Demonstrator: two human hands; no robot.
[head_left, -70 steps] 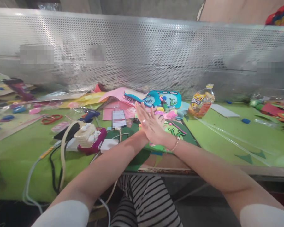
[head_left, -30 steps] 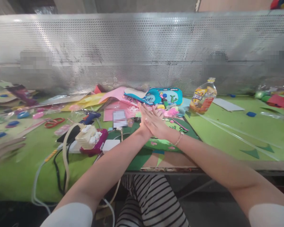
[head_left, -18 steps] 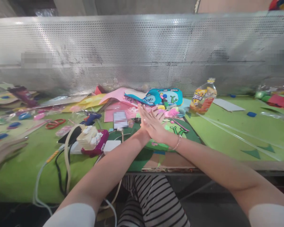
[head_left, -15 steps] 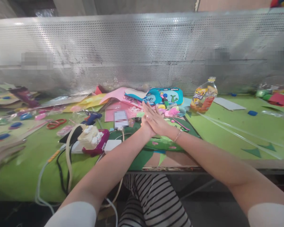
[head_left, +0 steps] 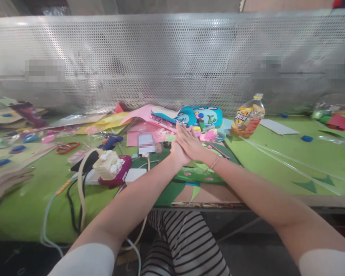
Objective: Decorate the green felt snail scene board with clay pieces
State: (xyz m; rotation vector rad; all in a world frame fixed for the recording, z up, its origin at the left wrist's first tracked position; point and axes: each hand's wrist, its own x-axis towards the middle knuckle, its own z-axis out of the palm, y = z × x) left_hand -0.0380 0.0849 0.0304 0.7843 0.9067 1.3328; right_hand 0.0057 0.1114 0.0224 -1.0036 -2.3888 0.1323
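Observation:
My left hand (head_left: pixel 176 148) and my right hand (head_left: pixel 193 145) are pressed palm to palm above the table, fingers stretched out and pointing away from me. Nothing shows between the palms. The right hand lies over the left and hides most of it; a bead bracelet (head_left: pixel 215 162) is on the right wrist. Under the hands lies a dark green foam board (head_left: pixel 201 174) with light green cut-outs. Beyond the fingertips sit small pink and yellow foam bits (head_left: pixel 208 135) and a teal foam piece (head_left: pixel 202 115).
A perforated metal screen (head_left: pixel 172 61) closes the back of the green table (head_left: pixel 276 145). Left of the hands are a phone (head_left: pixel 145 143), a blue glue gun (head_left: pixel 110 141), red scissors (head_left: pixel 67 147), a magenta box (head_left: pixel 115 173) and cables (head_left: pixel 74 199). A drink bottle (head_left: pixel 247 120) stands right.
The pressed palms have slid against each other, the fingers crossing at an angle earlier and lying more aligned now. The hands stayed over the green board.

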